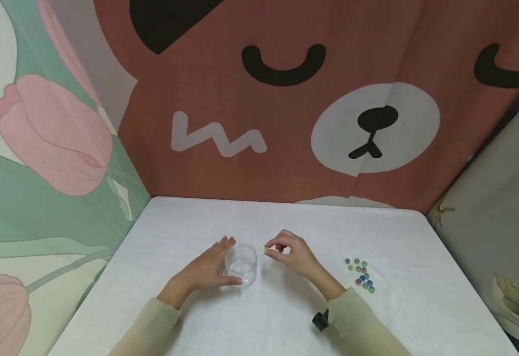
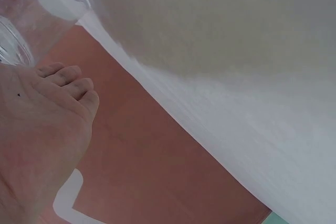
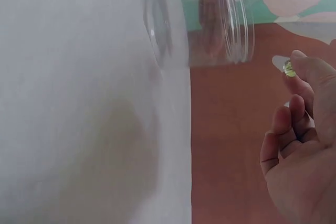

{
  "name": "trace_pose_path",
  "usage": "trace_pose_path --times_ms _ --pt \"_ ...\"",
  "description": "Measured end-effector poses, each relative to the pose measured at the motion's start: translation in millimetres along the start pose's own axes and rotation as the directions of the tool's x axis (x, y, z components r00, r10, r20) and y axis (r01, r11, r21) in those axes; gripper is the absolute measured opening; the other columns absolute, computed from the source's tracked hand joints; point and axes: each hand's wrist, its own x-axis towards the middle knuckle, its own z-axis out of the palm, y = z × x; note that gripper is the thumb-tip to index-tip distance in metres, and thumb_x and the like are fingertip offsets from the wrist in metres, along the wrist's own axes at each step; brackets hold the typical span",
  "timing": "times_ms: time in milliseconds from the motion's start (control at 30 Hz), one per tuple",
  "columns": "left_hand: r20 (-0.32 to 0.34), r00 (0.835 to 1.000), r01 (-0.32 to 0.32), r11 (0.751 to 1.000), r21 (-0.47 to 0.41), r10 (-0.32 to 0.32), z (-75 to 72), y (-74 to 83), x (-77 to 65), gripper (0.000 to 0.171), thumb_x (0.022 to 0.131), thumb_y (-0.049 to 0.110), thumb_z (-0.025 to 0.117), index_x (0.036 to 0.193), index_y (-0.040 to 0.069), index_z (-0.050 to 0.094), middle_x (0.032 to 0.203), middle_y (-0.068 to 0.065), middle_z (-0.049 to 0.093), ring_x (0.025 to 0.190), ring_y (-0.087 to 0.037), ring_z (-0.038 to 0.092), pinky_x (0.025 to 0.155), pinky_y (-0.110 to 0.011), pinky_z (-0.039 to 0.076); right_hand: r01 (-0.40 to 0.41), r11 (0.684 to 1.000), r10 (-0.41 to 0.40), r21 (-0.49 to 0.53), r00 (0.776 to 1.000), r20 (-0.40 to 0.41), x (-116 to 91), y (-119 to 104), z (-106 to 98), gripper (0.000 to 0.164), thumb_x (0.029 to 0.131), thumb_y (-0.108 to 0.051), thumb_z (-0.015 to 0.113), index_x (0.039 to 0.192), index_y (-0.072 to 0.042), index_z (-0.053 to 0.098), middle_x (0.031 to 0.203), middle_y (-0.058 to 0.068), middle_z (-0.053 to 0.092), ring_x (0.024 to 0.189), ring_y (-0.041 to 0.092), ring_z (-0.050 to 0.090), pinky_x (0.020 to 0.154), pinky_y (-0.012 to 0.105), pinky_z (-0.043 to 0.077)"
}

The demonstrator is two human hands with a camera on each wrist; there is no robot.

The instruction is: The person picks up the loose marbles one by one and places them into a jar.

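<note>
A clear, wide-mouthed jar stands on the white table. My left hand holds it from the left side, thumb along the near wall and fingers at the far wall. The jar's threaded rim shows in the right wrist view, with the left hand visible through its wall. My right hand is just right of the jar, apart from it. Between its thumb and index finger it pinches a glass marble with yellow-green in it. The other fingers are curled toward the palm.
Several coloured glass marbles lie loosely grouped on the white table, to the right of the right hand. A small black object sits at the right sleeve's cuff. Printed curtains stand behind the table and along its sides.
</note>
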Motion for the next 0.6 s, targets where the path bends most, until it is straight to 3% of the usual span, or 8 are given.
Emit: trace_pose_path --times_ms 300,600 --pt "-0.006 0.999 -0.036 0.999 0.016 0.036 0.3 -0.8 0.4 0.113 0.079 0.071 0.072 0.161 0.007 0.026 0.167 -0.010 0.025 0.156 -0.028 0.018 0.125 -0.051 0.023 -0.046 0.999 0.046 0.011 0.998 0.031 6 -6 15 0.013 0.088 -0.020 0.080 0.100 -0.015 0.079 0.083 -0.008 0.058 0.080 0.009 0.056 0.074 0.045 0.058" --pt "-0.007 0.999 -0.050 0.999 0.003 0.050 -1.1 0.9 -0.5 0.111 0.080 0.068 0.073 0.160 0.006 0.027 0.166 -0.012 0.026 0.155 -0.029 0.018 0.125 -0.052 0.022 -0.069 0.997 0.067 0.030 0.996 0.057 9 -7 29 0.013 0.089 -0.020 0.080 0.101 -0.015 0.079 0.082 -0.008 0.056 0.080 0.010 0.056 0.074 0.043 0.058"
